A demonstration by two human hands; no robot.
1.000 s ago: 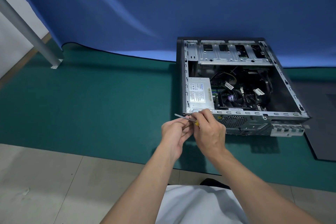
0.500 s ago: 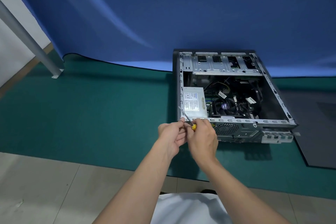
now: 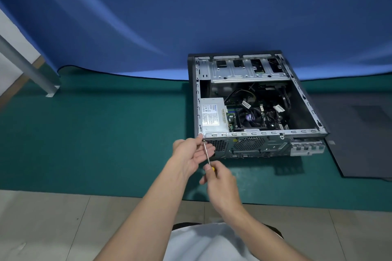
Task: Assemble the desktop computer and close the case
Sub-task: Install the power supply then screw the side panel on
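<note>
My right hand (image 3: 220,182) grips the yellow-handled screwdriver (image 3: 206,154), tip at the case (image 3: 254,146) rear corner; left hand (image 3: 191,152), fingers loose, steadies the shaft.

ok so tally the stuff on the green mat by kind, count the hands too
computer case: 1
screwdriver: 1
dark grey panel: 1
hands: 2, left hand and right hand
total: 5
</note>
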